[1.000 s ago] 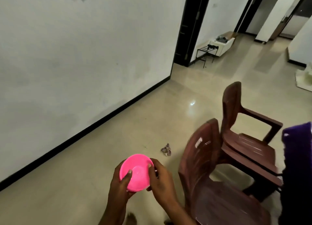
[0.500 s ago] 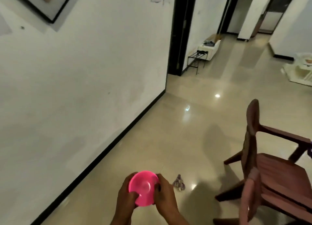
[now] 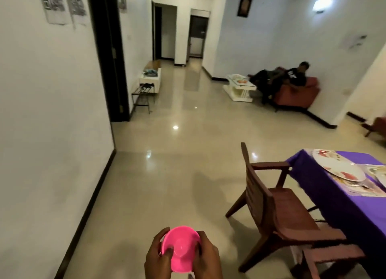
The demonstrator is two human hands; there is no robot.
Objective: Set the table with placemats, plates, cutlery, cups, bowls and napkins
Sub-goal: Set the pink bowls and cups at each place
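A bright pink plastic bowl (image 3: 181, 248) is held low in the middle of the view, its base turned toward me. My left hand (image 3: 157, 257) grips its left rim and my right hand (image 3: 205, 257) grips its right rim. At the right edge stands the table with a purple cloth (image 3: 325, 193). On it lies a printed placemat (image 3: 363, 189) with a white patterned plate (image 3: 338, 163) on top. A second placemat and plate are cut off by the right edge.
Two brown plastic armchairs (image 3: 273, 201) stand along the table's near side. A white wall runs on the left with a dark doorway (image 3: 108, 55). Farther off are a small rack (image 3: 143, 96), a white low table (image 3: 240, 88) and a person on a red sofa (image 3: 296, 92).
The view has swung up and to the right, bringing the purple table, plates and far room into sight. Both hands keep holding the pink bowl, now lower in the view.
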